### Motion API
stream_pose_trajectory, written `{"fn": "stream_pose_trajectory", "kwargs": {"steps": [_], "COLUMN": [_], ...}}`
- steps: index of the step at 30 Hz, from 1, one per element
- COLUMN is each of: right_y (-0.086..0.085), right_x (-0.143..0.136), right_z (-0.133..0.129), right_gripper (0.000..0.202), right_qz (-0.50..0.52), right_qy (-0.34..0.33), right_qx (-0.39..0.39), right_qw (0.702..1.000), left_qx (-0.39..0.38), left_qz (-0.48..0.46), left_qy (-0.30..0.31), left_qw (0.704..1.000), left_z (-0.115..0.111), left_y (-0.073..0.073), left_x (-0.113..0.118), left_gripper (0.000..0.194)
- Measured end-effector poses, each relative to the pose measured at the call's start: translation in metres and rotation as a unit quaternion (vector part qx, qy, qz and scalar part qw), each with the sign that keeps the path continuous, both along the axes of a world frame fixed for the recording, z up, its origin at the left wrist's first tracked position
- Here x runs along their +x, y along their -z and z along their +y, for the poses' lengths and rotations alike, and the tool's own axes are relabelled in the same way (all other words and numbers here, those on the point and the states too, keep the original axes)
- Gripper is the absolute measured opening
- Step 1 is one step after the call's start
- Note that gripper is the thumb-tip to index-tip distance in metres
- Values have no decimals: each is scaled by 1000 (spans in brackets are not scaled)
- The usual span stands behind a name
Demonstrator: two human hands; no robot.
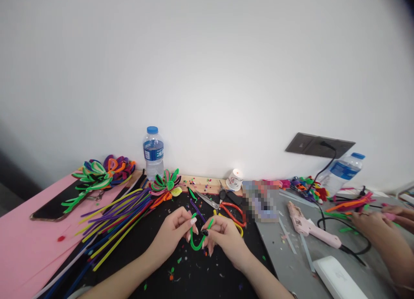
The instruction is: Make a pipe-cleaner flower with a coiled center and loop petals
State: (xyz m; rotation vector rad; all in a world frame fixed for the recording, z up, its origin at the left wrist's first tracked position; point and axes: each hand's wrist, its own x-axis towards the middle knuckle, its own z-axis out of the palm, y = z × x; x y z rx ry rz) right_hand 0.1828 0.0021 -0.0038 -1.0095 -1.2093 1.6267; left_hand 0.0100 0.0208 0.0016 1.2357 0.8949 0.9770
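Note:
A green pipe cleaner, bent into a U, hangs between my two hands over the black mat. My left hand pinches one end of it between thumb and fingers. The other end is held the same way by my right hand. Just beyond my hands lie red-handled scissors and a purple pipe cleaner. Left of them, a flower of pink, green and black pipe cleaners rests behind a bundle of loose coloured pipe cleaners.
A water bottle and a paper cup stand near the wall. At the left, finished pipe-cleaner flowers lie by a dark phone-like slab. To the right are a pink glue gun, its cord, and a co-worker's hands.

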Motion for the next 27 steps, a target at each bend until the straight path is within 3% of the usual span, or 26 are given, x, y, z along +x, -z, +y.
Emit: {"fn": "stream_pose_trajectory", "kwargs": {"steps": [9, 27], "right_y": [-5, -2], "right_x": [-1, -1], "right_z": [2, -2], "right_gripper": [18, 22], "right_qz": [-45, -6], "right_qy": [38, -14], "right_qx": [29, -24], "right_qw": [998, 1000], "left_qx": [24, -16], "left_qz": [11, 32], "left_qy": [56, 72], "left_qw": [998, 997], "left_z": [-3, -4], "left_y": [7, 6], "left_x": [3, 3], "left_gripper": [19, 25]}}
